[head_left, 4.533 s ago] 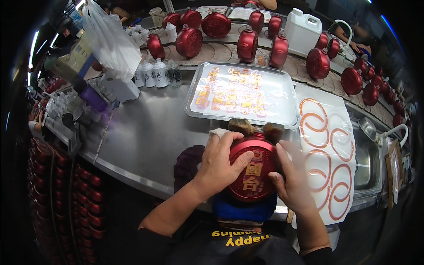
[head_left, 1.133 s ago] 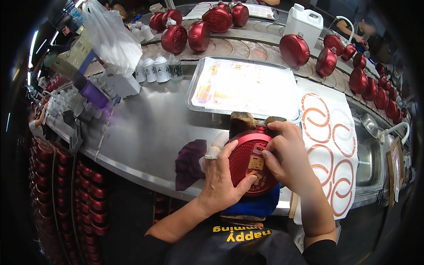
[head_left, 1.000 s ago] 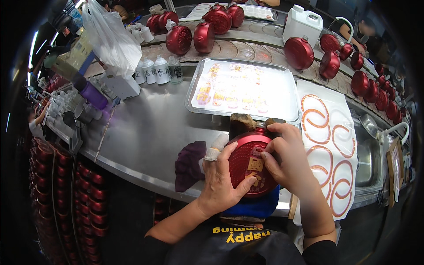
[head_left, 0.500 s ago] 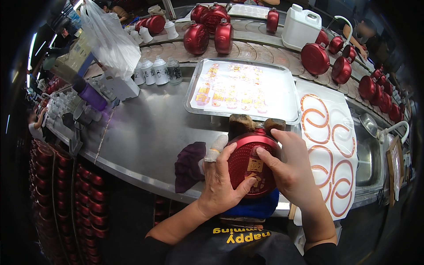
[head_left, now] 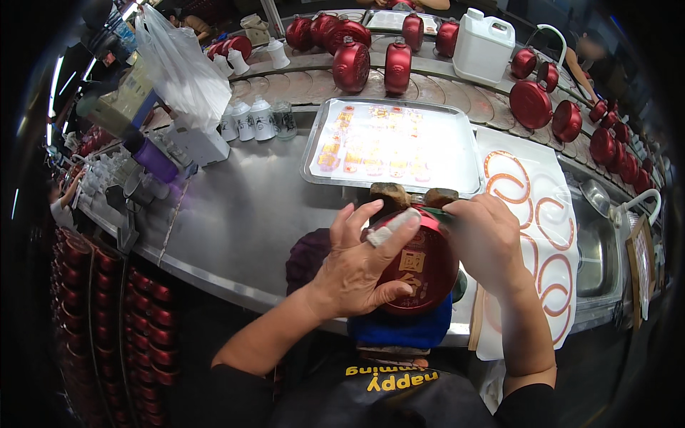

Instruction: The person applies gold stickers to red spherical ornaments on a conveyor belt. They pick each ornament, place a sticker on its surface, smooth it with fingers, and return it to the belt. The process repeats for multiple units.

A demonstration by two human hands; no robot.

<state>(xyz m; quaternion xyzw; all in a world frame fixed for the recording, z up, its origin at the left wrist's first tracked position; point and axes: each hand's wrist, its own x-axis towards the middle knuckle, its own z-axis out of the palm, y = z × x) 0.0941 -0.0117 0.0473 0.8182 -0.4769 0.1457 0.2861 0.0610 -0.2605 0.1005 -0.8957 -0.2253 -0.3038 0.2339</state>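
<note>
A round, flat red bottle (head_left: 437,267) with gold lettering down its face lies on a blue cloth (head_left: 403,329), its top end toward two dark brown blocks (head_left: 385,192). Across its left side rests my left hand (head_left: 349,274), fingers spread and the thumb on the face; one finger has a white wrap. My right hand (head_left: 489,239) is closed at the bottle's upper right edge, pinching a thin dark green piece (head_left: 437,212). Part of that piece is hidden by the fingers. A dark purple cloth (head_left: 305,260) lies left of the bottle, partly behind my left hand.
Beyond the bottle sits a metal tray (head_left: 308,167) of gold-and-red decals. Ring decals on a white sheet (head_left: 492,335) lie to the right, beside a sink (head_left: 592,267). Several red bottles (head_left: 351,65) stand on a conveyor behind, near a white jug (head_left: 484,46).
My right hand has left the lettering for the upper right edge, and a green piece now shows in it. My left fingers have lifted and spread. Bottles on the conveyor have shifted right.
</note>
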